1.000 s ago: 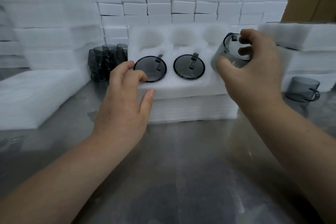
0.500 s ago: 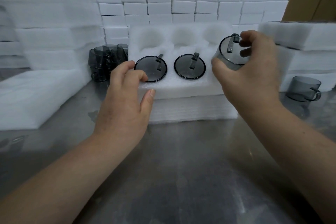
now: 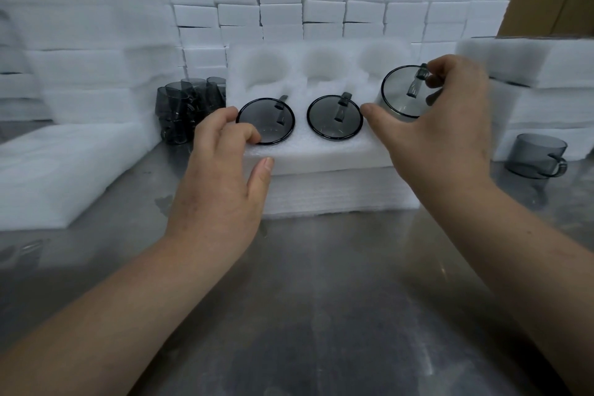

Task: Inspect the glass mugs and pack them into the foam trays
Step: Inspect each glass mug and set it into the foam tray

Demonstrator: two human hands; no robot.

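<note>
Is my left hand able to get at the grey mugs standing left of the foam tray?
Likely yes: the left hand only holds the foam tray's near corner, and the grey mugs stand on the table just beyond its fingers, nothing between.

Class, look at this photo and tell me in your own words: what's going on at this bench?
A person is packing grey glass mugs into a white foam tray. The left hand holds the tray's front-left corner. The right hand holds a tilted mug at the front row's right end, not yet seated. Two mugs sit beside it; the three back pockets are empty.
</note>
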